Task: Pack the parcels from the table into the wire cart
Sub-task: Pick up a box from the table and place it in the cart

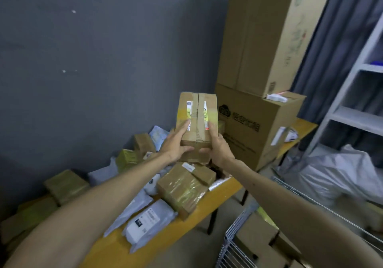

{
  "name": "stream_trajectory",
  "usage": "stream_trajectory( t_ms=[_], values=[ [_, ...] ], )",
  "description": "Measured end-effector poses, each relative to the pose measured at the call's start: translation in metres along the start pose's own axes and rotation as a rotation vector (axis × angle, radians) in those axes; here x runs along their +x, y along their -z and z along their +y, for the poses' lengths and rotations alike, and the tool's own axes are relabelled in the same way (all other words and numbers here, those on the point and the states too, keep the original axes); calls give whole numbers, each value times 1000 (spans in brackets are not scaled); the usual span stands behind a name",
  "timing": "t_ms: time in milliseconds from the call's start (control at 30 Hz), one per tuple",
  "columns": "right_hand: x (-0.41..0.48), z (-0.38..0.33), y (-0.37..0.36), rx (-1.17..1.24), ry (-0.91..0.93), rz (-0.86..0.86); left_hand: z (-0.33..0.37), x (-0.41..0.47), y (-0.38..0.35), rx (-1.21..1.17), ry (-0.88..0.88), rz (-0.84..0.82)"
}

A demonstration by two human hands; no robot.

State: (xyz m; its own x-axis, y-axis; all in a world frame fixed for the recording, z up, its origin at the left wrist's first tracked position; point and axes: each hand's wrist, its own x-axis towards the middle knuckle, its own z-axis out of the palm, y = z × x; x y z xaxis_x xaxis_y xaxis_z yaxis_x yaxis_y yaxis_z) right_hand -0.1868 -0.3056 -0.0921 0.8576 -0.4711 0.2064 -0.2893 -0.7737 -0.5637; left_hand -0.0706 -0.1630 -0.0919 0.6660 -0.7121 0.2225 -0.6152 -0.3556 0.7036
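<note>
Since the tall plain carton (265,35) is stacked on the printed carton (255,126) at the far end of the yellow table (116,251), both seem to be kept there out of the way, and they are judged too large for the cart. The wire cart (234,245) is stood just beside the near right edge of the table, so that a parcel can be passed across with a short swing; brown boxes (257,238) are already laid inside it. On the table a loose heap is left: a box wrapped in shiny tape (184,187), a white mailer bag (145,224) and smaller packets behind. The labelled cardboard parcel (196,120) is held in the air above this heap, apart from it, its labelled face turned toward the camera, perhaps so that the label can be read. It is gripped at its near end from both sides: the left hand (176,143) and the right hand (217,145) are each clasped on it, fingers laid on the upper face and thumbs pressed on the near end, which should keep it steady for the carry.
</note>
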Motion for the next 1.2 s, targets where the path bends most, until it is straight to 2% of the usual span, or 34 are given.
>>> stream_trajectory(
  t_ms=[400,467,567,700,900,1033,1133,1200],
  values=[
    [-124,195,130,80,-143,30,158,-5,-200,42,-59,-210],
    [-152,225,148,254,-252,55,184,-10,-238,39,-86,-253],
    [-183,262,161,370,-295,103,209,-16,-281,45,-101,-314],
    [-223,310,179,624,-518,213,243,-27,-341,51,-138,-422],
    [-278,354,197,723,-573,290,267,-43,-416,51,-225,-564],
    [-288,385,195,831,-739,393,269,-40,-455,23,-256,-653],
    [-291,415,186,828,-870,461,269,-32,-484,12,-292,-713],
    [-297,417,185,706,-911,443,267,-25,-506,10,-323,-762]
  ],
)
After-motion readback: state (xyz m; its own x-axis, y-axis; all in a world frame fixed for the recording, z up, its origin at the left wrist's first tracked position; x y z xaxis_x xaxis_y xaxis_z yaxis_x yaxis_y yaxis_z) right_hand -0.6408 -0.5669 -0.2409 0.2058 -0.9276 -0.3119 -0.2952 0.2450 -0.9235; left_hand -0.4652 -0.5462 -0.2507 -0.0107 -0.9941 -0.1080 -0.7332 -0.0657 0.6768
